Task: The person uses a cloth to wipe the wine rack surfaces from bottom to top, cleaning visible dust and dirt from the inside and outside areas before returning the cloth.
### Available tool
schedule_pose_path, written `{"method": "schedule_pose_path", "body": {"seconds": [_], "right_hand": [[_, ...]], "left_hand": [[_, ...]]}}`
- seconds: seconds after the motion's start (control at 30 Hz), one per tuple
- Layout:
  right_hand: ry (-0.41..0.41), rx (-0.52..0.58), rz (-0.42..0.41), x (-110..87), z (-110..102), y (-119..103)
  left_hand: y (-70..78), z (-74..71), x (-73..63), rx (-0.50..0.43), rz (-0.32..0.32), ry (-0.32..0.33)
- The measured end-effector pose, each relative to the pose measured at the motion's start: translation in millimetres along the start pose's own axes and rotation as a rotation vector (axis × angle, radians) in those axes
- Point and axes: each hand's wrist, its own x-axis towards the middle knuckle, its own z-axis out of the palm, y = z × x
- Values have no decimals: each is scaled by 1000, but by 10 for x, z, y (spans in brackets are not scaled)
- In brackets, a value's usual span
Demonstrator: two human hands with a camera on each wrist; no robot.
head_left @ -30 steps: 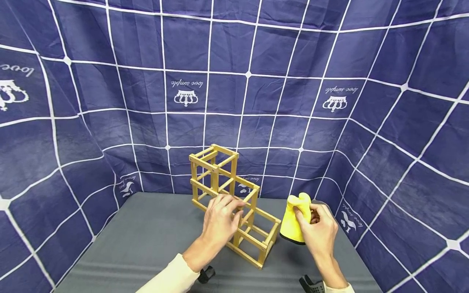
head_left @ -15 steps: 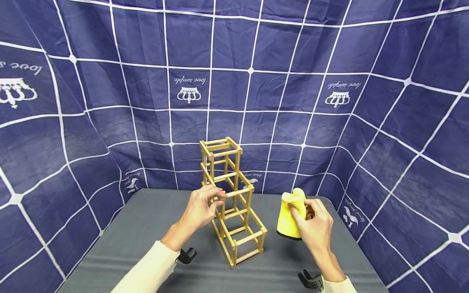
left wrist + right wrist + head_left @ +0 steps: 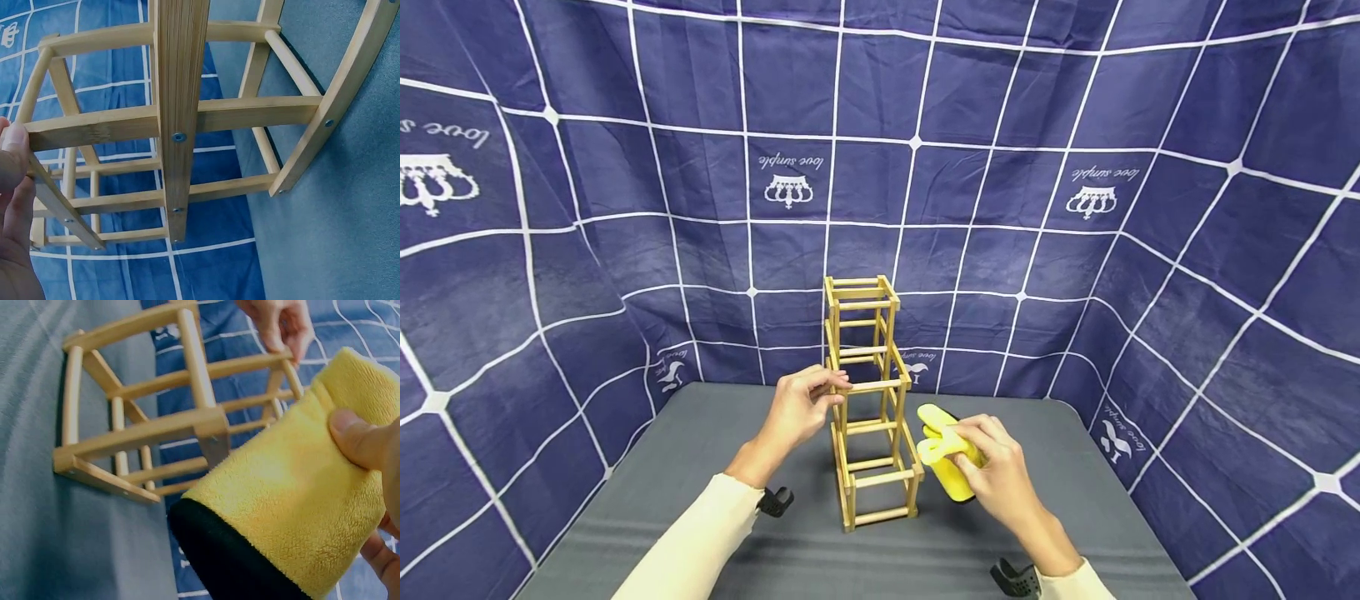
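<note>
Beginning with the head view, we find the wooden rack [image 3: 876,386] upright on the grey counter [image 3: 625,483], its 3 stepped tiers rising toward the blue curtain [image 3: 977,192]. The left hand [image 3: 800,408] pinches the rack at the left front corner of the middle tier. The right hand [image 3: 1000,475] pinches a bunched yellow cloth [image 3: 951,481] close to the rack's right side; we cannot tell whether cloth and wood touch.

Turning to the left wrist view, we note the thumb laid against the end of 1 rail, with the fingers folded in below it. We judge this hold adequate for steadying, but it secures only 1 corner: a firm push from the right could swing the frame, so pressure from that side should stay light and be countered here.

In the right wrist view, we see the cloth held between thumb and fingers, its dark edge lowermost and a corner of the rack behind it. We recommend keeping a flat face of fabric toward the wood, following any rail lengthwise, and gathering in the loose flap lest it catch at the joints.
</note>
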Motion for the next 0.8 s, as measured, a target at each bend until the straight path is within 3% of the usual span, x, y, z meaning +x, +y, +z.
{"method": "schedule_pose_path", "body": {"seconds": [0.23,0.37,0.6,0.8], "right_hand": [[-172,-99,-181,53,227,-192],[-256,-143,-251,27,352,-312],[-307,-157,-356,-198,490,-368],[-332,-144,-416,-460,535,-300]], "left_hand": [[58,48,6,-50,-33,12],[83,88,-24,-50,-10,1],[99,121,-119,70,110,12],[131,65,-397,150,266,-35]]}}
